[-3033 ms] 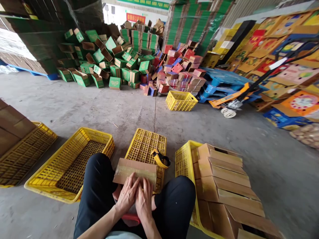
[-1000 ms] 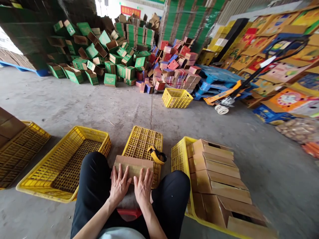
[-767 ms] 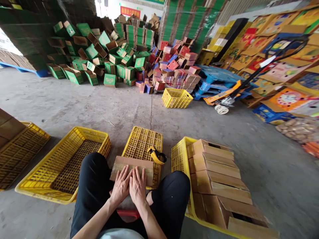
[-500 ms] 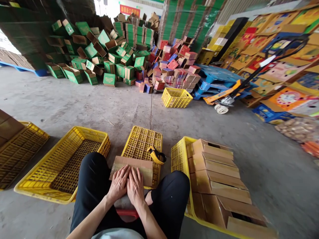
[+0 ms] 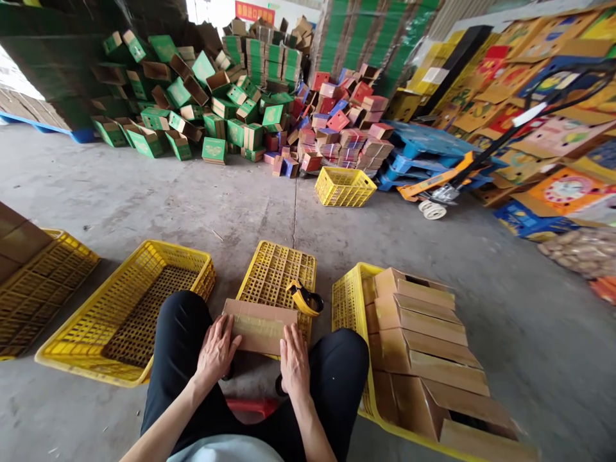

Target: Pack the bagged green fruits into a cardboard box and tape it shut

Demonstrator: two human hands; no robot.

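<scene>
A brown cardboard box with a strip of tape along its upper face lies across the near end of an upturned yellow crate. My left hand rests on the box's left end, fingers stretched out. At the right end my right hand touches the box, its fingers extended and lying close together. Neither hand is wrapped around anything. Just beyond the box's right corner, a yellow and black tape dispenser lies on the crate.
To the right, a yellow crate holds several cardboard boxes. An open yellow crate stands at left, with another beyond it. Farther off are a small crate, heaped green cartons and a pallet jack.
My hands have moved apart from the box's middle, the left toward its left end and the right toward its right end. The box stays on the crate.
</scene>
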